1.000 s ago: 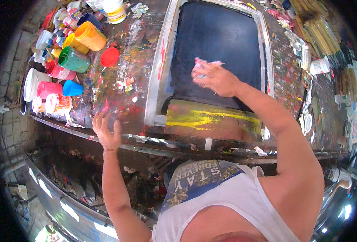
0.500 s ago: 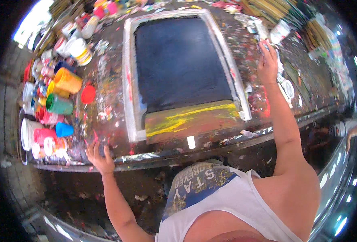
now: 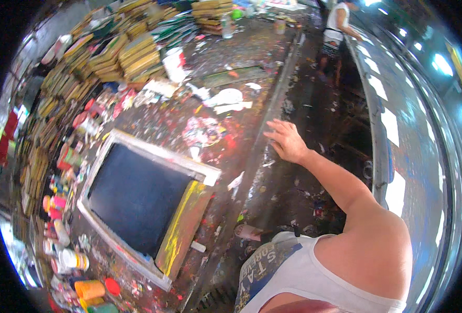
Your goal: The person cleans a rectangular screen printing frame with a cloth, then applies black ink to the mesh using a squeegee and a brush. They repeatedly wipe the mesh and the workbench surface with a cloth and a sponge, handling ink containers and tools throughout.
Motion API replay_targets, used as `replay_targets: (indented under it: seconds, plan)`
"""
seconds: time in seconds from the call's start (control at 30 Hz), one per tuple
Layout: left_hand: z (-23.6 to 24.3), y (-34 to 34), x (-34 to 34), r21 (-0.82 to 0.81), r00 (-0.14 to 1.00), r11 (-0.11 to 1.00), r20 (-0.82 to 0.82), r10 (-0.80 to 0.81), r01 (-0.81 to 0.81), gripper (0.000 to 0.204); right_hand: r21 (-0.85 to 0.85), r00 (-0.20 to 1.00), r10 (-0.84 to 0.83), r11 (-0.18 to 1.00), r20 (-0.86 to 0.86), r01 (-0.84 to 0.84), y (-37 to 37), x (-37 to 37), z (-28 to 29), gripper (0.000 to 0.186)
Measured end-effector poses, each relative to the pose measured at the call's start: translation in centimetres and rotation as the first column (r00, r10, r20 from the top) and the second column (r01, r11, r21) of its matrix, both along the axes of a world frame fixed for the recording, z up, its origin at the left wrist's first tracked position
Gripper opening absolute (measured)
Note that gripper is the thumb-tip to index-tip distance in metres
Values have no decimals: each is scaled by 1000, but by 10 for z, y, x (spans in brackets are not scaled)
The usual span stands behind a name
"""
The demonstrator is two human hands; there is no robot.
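My right hand (image 3: 288, 141) hovers past the table's front edge, fingers spread, holding nothing that I can see. Nearest to it on the table lies a crumpled, colour-stained rag (image 3: 204, 131). Left of the hand sits a screen-printing frame (image 3: 117, 251) with whitish, taped sides and a dark blue-black surface (image 3: 139, 190). Along its near end runs a brown strip (image 3: 185, 229) streaked with yellow paint. Beside that strip lies a small white piece (image 3: 198, 247). My left hand is out of view.
Paint tubs, among them an orange cup (image 3: 90, 289) and a white bucket (image 3: 74, 259), line the table's far side. Stacked wooden frames (image 3: 137, 57) fill the back. A white container (image 3: 174, 65) stands before them. Another person (image 3: 338, 32) stands in the aisle beside a long, light-patched table (image 3: 398, 130).
My view has swung right, bringing the aisle and another person into sight. My right hand has left the paint-stained clutter and moved to the table's edge. The left hand has gone from view.
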State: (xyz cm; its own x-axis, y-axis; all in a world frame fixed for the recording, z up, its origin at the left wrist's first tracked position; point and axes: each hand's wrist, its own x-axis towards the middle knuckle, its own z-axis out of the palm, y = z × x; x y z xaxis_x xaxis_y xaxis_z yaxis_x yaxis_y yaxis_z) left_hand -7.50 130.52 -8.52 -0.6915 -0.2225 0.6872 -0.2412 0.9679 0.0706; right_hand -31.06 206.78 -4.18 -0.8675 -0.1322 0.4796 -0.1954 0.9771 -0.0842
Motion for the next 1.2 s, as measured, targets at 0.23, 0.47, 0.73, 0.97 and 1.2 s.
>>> replay_targets:
  seconds: [0.23,0.47,0.73,0.97,1.2]
  plan:
    - [-9,-1,-37,78,956,992,-282,-78,104,37,-26,974,-222,974,53,224,64,140,-26,46]
    - [11,122,-113,-31,914,970,-328,-238,242,31,-143,964,-261,953,52,266,136,131,-54,46]
    - [37,448,-226,-5,754,769,-194,-628,640,26,-264,970,-232,933,71,243,268,115,-60,45]
    - [63,731,-306,215,425,384,-203,-882,898,18,-374,925,-380,857,3,353,410,99,-28,46]
    - [56,933,-412,290,137,79,-184,-973,954,21,-380,857,-466,850,-221,365,582,11,9,47]
